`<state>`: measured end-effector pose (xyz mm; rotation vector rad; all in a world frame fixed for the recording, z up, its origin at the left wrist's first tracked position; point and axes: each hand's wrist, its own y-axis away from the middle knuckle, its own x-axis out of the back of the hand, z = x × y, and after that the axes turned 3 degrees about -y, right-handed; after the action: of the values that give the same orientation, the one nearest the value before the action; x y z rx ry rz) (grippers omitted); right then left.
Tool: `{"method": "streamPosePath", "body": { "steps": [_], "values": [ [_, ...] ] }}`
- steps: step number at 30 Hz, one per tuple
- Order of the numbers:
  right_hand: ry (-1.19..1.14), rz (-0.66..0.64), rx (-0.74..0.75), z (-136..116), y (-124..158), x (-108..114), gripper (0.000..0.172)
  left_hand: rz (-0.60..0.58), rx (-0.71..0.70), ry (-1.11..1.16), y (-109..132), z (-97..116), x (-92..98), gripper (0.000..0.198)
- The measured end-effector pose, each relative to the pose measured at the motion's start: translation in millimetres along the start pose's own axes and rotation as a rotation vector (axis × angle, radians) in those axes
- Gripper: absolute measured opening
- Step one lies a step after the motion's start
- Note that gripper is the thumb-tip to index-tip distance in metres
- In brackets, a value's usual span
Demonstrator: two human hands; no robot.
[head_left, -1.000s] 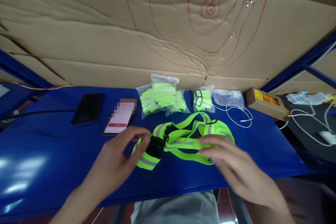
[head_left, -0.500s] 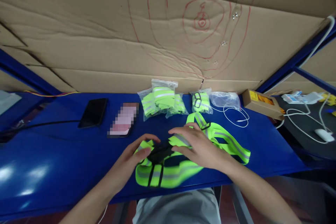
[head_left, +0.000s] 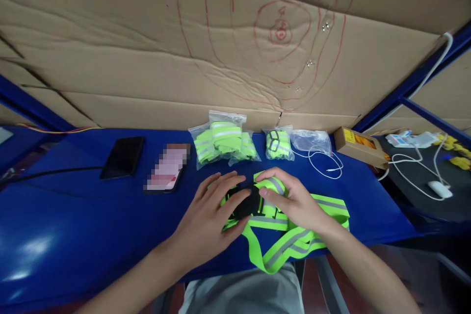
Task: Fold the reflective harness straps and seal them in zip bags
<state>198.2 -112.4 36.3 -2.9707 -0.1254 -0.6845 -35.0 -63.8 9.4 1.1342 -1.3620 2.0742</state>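
A neon-yellow reflective strap vest with grey stripes lies bunched on the blue table in front of me. My left hand rests over its left part, fingers spread, touching the black panel. Green edges of strap show beneath those fingers. My right hand grips a folded bundle of the strap, thumb in front and fingers over its top. Black buckles show beside the bundle. From under my right wrist, loose loops spread to the right and toward the table's front edge.
Behind lie clear bags of folded reflective straps, another such bag and a flat plastic bag. Left are a phone and a black device with a cable. A white cable and cardboard box sit right.
My left hand has moved right and over the black panel, its fingers spreading. The strap under my right hand is gathered into a bundle, and a loose loop now hangs nearer the front edge.
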Motion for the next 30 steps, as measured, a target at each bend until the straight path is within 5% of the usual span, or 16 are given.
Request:
{"method": "streamPosePath", "body": {
  "steps": [5,7,12,19,23,30],
  "values": [
    [0.085,-0.011,-0.025,0.0,8.8,-1.5,0.031,-0.049,0.101,0.138,-0.9,0.9,-2.8,0.031],
    [0.264,0.022,0.111,-1.2,14.3,-4.0,0.034,-0.055,0.138,0.169,1.2,0.9,-4.1,0.029],
    [0.869,-0.028,0.463,-5.6,23.6,-22.2,0.076,-0.082,0.227,0.228,0.4,6.7,-10.8,0.031],
    [1.046,-0.011,0.444,-2.7,10.5,-23.5,0.046,-0.095,0.244,0.187,11.5,3.7,-8.8,0.03],
    [1.014,0.006,0.465,-6.3,12.4,-11.3,0.049,-0.073,0.179,0.172,15.6,4.5,0.4,0.037],
    [1.254,0.102,0.532,-13.8,22.3,-23.8,0.053,0.048,0.142,0.059,5.7,16.7,3.4,0.019]
  ]
}}
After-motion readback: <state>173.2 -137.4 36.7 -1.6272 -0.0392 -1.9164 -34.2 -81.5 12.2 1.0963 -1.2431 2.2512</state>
